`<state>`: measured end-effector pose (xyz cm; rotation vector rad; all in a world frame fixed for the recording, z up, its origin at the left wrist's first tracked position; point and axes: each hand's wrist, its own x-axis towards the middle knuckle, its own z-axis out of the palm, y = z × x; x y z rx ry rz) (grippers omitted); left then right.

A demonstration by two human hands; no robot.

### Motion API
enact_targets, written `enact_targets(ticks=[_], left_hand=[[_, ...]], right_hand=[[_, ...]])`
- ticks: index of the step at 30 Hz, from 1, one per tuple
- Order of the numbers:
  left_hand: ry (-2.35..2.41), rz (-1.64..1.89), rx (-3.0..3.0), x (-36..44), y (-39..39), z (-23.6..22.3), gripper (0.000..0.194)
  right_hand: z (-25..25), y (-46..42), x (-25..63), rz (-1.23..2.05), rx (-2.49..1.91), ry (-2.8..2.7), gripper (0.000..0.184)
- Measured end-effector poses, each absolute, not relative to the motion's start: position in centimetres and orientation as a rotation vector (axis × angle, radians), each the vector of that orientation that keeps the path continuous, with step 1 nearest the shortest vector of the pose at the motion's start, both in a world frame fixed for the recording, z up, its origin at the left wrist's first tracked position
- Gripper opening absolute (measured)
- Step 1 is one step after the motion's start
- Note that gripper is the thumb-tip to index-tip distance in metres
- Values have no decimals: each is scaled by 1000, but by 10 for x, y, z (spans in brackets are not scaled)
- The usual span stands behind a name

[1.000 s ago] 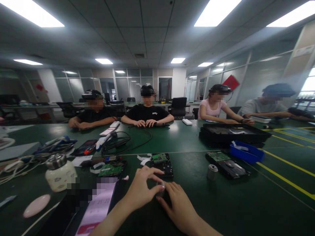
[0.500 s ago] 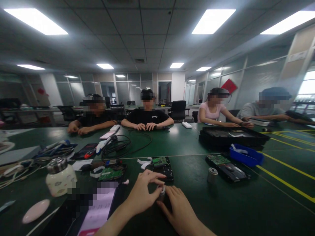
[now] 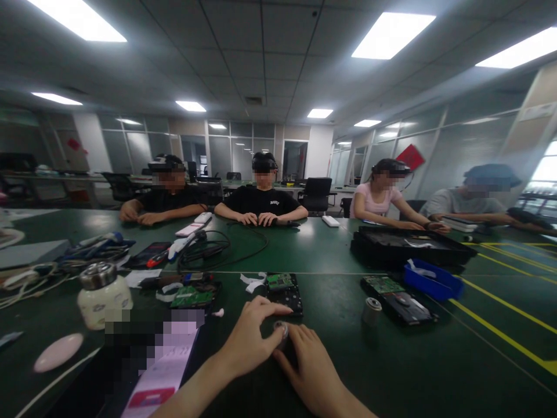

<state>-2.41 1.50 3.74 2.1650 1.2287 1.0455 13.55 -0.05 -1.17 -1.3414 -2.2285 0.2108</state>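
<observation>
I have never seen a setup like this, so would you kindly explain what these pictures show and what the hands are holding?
There is no robot here: the two bare hands belong to the person wearing the camera. Every picture comes from that one head camera, looking forward and down.

The left hand and right hand hold a small metal cylinder between them; the fingers hide much of it. A second cylinder stands to the right on the green table.

Just beyond the hands lies a black unit with a green circuit board. Further right are a blue tray and a large black tray. On the left are a jar with a metal lid and a lit screen. Four people sit across the table.
</observation>
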Motion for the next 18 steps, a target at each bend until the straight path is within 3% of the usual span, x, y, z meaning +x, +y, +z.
enact_targets(ticks=[8,12,18], left_hand=[[1311,1060,2135,-23,18,40,16],[1234,1022,2076,-37,23,56,22],[1355,494,2077,-78,40,68,27]], right_hand=[[-14,0,136,219,-1327,-2222,31],[-13,0,135,218,-1337,-2234,32],[-8,-1,136,240,-1347,-2229,30]])
